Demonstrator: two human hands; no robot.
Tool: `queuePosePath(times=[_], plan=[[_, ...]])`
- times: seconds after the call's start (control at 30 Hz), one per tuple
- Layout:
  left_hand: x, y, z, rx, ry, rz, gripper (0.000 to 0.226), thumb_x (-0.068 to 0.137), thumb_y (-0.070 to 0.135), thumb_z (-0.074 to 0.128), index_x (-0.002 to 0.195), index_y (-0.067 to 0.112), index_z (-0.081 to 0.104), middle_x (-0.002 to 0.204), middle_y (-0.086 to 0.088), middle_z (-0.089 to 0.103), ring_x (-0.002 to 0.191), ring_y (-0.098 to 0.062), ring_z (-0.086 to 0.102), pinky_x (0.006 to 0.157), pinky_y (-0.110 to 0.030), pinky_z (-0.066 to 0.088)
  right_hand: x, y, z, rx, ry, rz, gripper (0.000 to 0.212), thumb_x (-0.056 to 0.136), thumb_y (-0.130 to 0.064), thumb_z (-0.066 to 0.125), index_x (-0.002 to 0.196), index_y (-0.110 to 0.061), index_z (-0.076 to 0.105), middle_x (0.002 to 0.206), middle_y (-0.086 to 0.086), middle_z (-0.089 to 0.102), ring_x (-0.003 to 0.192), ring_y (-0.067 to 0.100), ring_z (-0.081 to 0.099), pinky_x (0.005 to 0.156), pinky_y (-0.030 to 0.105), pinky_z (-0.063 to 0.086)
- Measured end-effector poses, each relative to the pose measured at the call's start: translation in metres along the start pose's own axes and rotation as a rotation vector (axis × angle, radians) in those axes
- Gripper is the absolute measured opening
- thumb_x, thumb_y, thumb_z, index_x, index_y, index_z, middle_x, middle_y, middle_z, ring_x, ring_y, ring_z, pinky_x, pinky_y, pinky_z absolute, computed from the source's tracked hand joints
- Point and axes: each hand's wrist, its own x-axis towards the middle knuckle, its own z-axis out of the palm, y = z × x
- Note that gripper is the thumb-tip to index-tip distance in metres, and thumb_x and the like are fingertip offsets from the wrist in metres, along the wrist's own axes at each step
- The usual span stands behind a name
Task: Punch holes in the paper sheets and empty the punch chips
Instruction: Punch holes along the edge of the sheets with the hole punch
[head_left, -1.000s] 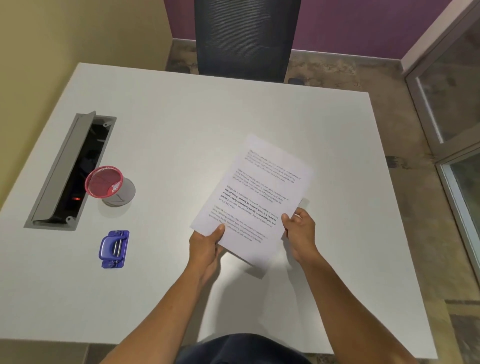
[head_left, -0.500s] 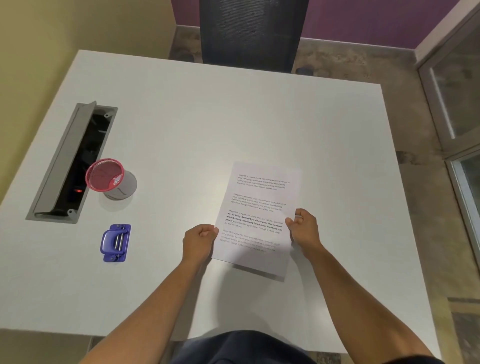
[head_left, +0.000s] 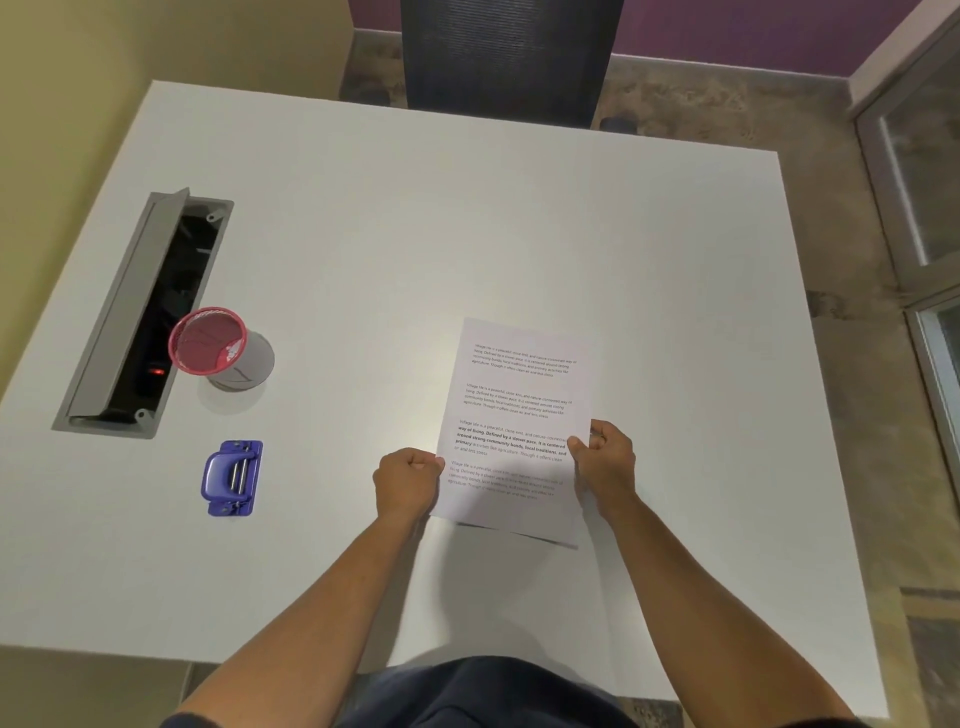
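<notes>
The head view looks down on a white rectangular table (head_left: 363, 260), where a thin stack of white printed paper sheets (head_left: 517, 410) sits right of centre in the frame. The left hand (head_left: 408, 483) pinches its left edge with curled fingers closed on it, and the right hand (head_left: 605, 465) clamps the right edge, thumb on top. The near end appears slightly raised, judging by the dark shadow line beneath it. The sheets are likely light, floppy and easily creased, so holding both long edges low down, as here, seems the sound grip. Their long axis runs from the lower frame towards the top, leaning a little to the right, text reading upright for the person. The small blue plastic hole punch (head_left: 232, 478) lies at lower left, well apart from the paper, with a red mesh cup (head_left: 208, 340) above it beside an open grey cable hatch (head_left: 140, 317).
</notes>
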Motion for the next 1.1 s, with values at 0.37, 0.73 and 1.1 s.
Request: queuePosePath(times=[0.37, 0.73, 1.1], plan=[[0.008, 0.006, -0.066, 0.157, 0.245, 0.258, 0.015, 0.085, 0.013, 0.056, 0.085, 0.010, 0.070, 0.090, -0.004, 0.071, 0.084, -0.025, 0.065, 0.076, -0.036, 0.053, 0.002, 0.005, 0.004, -0.030, 0.026, -0.033, 0.016, 0.087, -0.009, 0.068, 0.082, -0.019, 0.056, 0.062, -0.010, 0.041, 0.057, 0.009, 0.039, 0.067, 0.025, 0.037], [0.044, -0.044, -0.171, 0.318, 0.659, 0.059, 0.030, 0.090, 0.018, 0.065, 0.117, 0.008, 0.058, 0.128, -0.021, 0.056, 0.119, -0.040, 0.050, 0.091, -0.050, 0.045, -0.008, 0.011, 0.007, 0.095, -0.051, -0.021, 0.021, 0.089, -0.005, 0.068, 0.081, -0.019, 0.054, 0.055, -0.012, 0.040, 0.051, 0.012, 0.038, 0.068, 0.029, 0.041], [0.061, -0.053, -0.182, -0.121, 0.441, 0.015, 0.019, 0.090, 0.014, 0.064, 0.107, 0.006, 0.064, 0.091, -0.006, 0.061, 0.075, -0.023, 0.056, 0.059, -0.025, 0.046, -0.018, 0.010, 0.004, 0.218, -0.116, 0.000, 0.017, 0.090, 0.004, 0.064, 0.088, -0.012, 0.061, 0.041, -0.022, 0.049, 0.038, -0.003, 0.047, 0.044, 0.013, 0.041]])
